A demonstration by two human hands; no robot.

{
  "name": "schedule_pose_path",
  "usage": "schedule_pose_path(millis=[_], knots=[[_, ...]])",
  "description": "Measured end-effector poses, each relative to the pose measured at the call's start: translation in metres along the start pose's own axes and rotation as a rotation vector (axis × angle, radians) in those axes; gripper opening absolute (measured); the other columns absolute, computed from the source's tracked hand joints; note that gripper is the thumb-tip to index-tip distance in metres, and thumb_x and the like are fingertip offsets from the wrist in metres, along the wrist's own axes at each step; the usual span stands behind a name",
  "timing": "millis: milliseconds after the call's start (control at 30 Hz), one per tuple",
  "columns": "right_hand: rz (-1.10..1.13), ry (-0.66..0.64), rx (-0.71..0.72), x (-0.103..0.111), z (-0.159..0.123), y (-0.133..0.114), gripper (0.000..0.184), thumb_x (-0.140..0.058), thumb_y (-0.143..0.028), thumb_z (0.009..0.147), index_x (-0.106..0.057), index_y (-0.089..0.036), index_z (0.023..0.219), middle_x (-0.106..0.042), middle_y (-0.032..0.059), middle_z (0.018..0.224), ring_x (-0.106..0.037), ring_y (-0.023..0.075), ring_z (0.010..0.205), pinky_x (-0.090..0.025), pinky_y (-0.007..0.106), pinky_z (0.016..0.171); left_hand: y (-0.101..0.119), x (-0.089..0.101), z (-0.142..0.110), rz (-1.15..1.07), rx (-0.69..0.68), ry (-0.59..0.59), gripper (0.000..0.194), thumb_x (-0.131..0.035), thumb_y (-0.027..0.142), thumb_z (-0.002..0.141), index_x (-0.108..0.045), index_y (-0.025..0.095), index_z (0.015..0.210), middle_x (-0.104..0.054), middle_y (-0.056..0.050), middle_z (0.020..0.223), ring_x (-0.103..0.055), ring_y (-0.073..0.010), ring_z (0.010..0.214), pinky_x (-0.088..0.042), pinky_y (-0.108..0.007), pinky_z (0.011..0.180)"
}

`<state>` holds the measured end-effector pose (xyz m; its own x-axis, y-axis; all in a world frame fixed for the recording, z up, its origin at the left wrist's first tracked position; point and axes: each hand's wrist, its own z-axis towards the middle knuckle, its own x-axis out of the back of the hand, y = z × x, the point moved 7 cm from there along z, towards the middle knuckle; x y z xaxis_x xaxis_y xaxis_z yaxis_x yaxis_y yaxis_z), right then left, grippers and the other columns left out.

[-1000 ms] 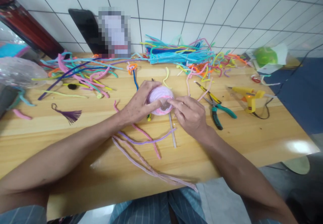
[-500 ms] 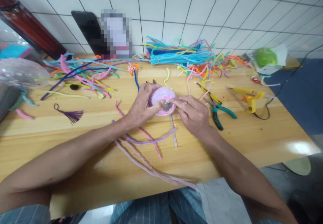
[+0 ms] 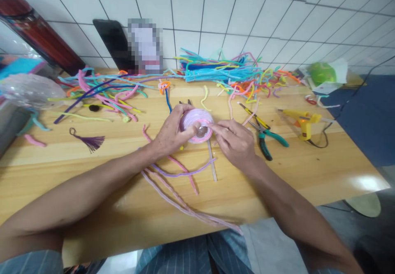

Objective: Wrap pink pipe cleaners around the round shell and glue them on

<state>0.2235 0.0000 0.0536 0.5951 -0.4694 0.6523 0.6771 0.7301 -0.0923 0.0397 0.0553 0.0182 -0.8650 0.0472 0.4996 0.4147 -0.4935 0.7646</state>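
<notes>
A round, dome-like piece [image 3: 193, 119] is wrapped in lilac and pink pipe cleaner, with a clear patch uncovered on the side facing me. My left hand [image 3: 174, 128] grips it from the left, thumb lying over its front. At its right rim my right hand [image 3: 236, 142] is closed in a pinch where the pink pipe cleaner [image 3: 204, 121] runs; the fingertips partly hide that strand. Below the piece lie a clear stick [image 3: 212, 167], a purple pipe cleaner [image 3: 182, 174] and a crimson one [image 3: 191, 181]. Long pale pink strands [image 3: 185, 204] stretch toward the table's front edge.
Teal-handled pliers [image 3: 268, 140], a yellow craft knife [image 3: 257, 117] and a yellow glue gun [image 3: 304, 121] lie right. A purple tassel [image 3: 89, 139] rests left. Bundled pipe cleaners [image 3: 212, 70] line the tiled wall, near a black phone [image 3: 114, 45] and a red bottle [image 3: 40, 31].
The camera view has tilted slightly. Both hands stay on the wrapped piece, and the right fingertips have shifted a little at its rim.
</notes>
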Motion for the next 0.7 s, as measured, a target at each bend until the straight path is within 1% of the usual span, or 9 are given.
schedule_pose_path(millis=[133,200,333,400,500,600,700], knots=[[0.007,-0.013,-0.018,-0.0014,-0.0036,0.0023,0.033,-0.058,-0.005,0.098,-0.079,-0.022,0.117,-0.079,0.0059,0.097,-0.072,0.015,0.085,-0.057,0.026,0.075,0.0053,-0.0005,-0.0013,0.087,-0.155,0.027,0.041,-0.057,0.049,0.103,-0.055,0.019,0.132,-0.067,-0.011,0.125,-0.063,-0.0255,0.117,-0.053,-0.043,0.105],[0.009,-0.012,-0.018,-0.0021,-0.0043,0.0022,0.034,-0.058,-0.005,0.099,-0.079,-0.023,0.118,-0.078,0.0051,0.096,-0.071,0.0147,0.084,-0.057,0.026,0.074,0.0067,-0.0011,-0.0017,0.111,-0.187,0.03,0.04,-0.055,0.049,0.104,-0.055,0.02,0.132,-0.067,-0.011,0.124,-0.063,-0.0254,0.117,-0.053,-0.043,0.105],[0.033,0.006,-0.027,-0.0015,-0.0028,0.0017,0.032,-0.058,-0.004,0.098,-0.08,-0.02,0.115,-0.079,0.0064,0.097,-0.071,0.015,0.085,-0.057,0.025,0.075,0.0053,-0.002,-0.0028,0.091,-0.15,0.051,0.042,-0.058,0.054,0.103,-0.056,0.021,0.13,-0.065,-0.01,0.124,-0.063,-0.0247,0.115,-0.054,-0.043,0.103],[0.037,0.01,-0.039,-0.0013,-0.0019,0.0022,0.033,-0.058,-0.004,0.098,-0.08,-0.021,0.116,-0.079,0.0063,0.098,-0.072,0.0151,0.086,-0.058,0.025,0.076,0.0036,-0.0029,-0.0036,0.075,-0.123,0.061,0.044,-0.059,0.055,0.102,-0.055,0.021,0.13,-0.064,-0.011,0.125,-0.062,-0.0251,0.116,-0.054,-0.043,0.104],[0.031,-0.001,-0.062,-0.0032,-0.0017,0.0038,0.035,-0.058,-0.004,0.099,-0.08,-0.024,0.117,-0.079,0.0059,0.1,-0.073,0.0152,0.088,-0.059,0.026,0.077,0.0026,-0.0035,-0.0045,0.068,-0.13,0.063,0.042,-0.06,0.052,0.102,-0.054,0.02,0.13,-0.062,-0.011,0.125,-0.062,-0.0252,0.118,-0.054,-0.043,0.104],[0.045,0.012,-0.061,-0.0044,-0.0017,0.0034,0.035,-0.058,-0.004,0.098,-0.08,-0.023,0.117,-0.08,0.0061,0.1,-0.075,0.0151,0.089,-0.06,0.025,0.078,0.0012,-0.0018,-0.0045,0.057,-0.143,0.054,0.041,-0.062,0.049,0.101,-0.054,0.02,0.129,-0.062,-0.011,0.123,-0.062,-0.0247,0.115,-0.054,-0.043,0.103],[0.049,0.026,-0.054,-0.0049,-0.001,0.002,0.033,-0.059,-0.004,0.098,-0.08,-0.023,0.116,-0.08,0.006,0.098,-0.076,0.0155,0.089,-0.062,0.026,0.079,-0.001,-0.0002,-0.004,0.038,-0.126,0.04,0.041,-0.063,0.049,0.101,-0.054,0.02,0.129,-0.062,-0.011,0.123,-0.062,-0.0247,0.114,-0.055,-0.043,0.101]])
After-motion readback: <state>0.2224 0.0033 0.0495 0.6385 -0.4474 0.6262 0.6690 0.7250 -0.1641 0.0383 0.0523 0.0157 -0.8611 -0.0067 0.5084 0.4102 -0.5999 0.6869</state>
